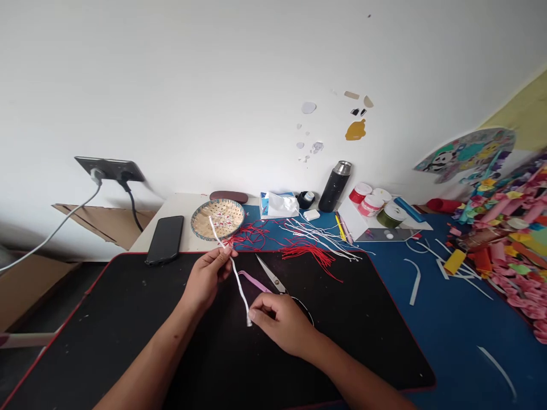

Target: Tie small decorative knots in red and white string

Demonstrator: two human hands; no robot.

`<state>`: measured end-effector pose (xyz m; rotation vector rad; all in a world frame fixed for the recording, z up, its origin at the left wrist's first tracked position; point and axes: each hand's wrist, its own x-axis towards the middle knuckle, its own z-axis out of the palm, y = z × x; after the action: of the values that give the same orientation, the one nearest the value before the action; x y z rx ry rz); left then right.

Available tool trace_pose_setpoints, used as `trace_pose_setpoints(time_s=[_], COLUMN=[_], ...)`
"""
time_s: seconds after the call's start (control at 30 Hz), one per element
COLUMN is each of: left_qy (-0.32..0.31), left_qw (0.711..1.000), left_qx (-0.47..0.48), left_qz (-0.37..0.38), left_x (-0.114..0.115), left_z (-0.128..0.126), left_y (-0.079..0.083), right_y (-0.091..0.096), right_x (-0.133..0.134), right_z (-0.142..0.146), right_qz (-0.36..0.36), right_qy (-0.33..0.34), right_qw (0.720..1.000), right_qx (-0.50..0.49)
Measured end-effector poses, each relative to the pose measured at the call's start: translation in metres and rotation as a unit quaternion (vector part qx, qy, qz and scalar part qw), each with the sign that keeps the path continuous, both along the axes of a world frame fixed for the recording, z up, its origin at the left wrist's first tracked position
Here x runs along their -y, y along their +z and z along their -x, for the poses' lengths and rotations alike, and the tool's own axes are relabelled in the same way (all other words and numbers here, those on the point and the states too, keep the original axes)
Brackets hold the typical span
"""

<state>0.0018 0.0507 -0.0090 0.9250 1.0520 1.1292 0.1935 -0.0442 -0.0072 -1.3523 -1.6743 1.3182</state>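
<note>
A thin white cord (240, 285) slants down between my two hands above the black mat. My left hand (209, 274) pinches it near the middle, and its upper end sticks out over the woven basket (200, 221). Close to the cord's lower end, the thumb and fingers of my right hand (280, 322) are closed on it. Beyond my right hand lie scissors (273, 276) with pointed metal blades, partly covered by that hand. Pink tweezers (254, 281) rest beside the scissors.
Red cords (310, 253) and white cords (320, 232) lie at the mat's far edge. Behind them stand a tissue pack (269, 206), a black flask (335, 187) and thread spools (371, 205). A phone (166, 239) lies left; colourful paper flowers (513, 273) crowd the right.
</note>
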Motion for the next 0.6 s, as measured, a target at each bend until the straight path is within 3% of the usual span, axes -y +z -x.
trace_pose_setpoints(time_s=[0.2,0.4,0.5,0.6], left_qy=[-0.006,-0.028,-0.035,-0.043], left_qw=[1.0,0.999,0.999,0.999], left_qx=[0.016,0.013,0.011,0.009], left_qz=[0.013,0.022,0.027,0.03], left_x=[0.001,0.005,0.007,0.009], left_z=[-0.002,-0.004,-0.005,-0.007], left_y=[-0.005,-0.008,-0.008,-0.009], right_y=[0.001,-0.012,-0.02,-0.026], right_x=[0.018,0.023,0.01,-0.006], right_z=[-0.018,-0.031,-0.044,-0.054], right_qz=[-0.105,-0.25,-0.286,-0.297], right_qy=[0.076,0.168,0.15,0.085], right_qw=[0.982,0.909,0.891,0.897], right_qx=[0.14,0.287,0.32,0.318])
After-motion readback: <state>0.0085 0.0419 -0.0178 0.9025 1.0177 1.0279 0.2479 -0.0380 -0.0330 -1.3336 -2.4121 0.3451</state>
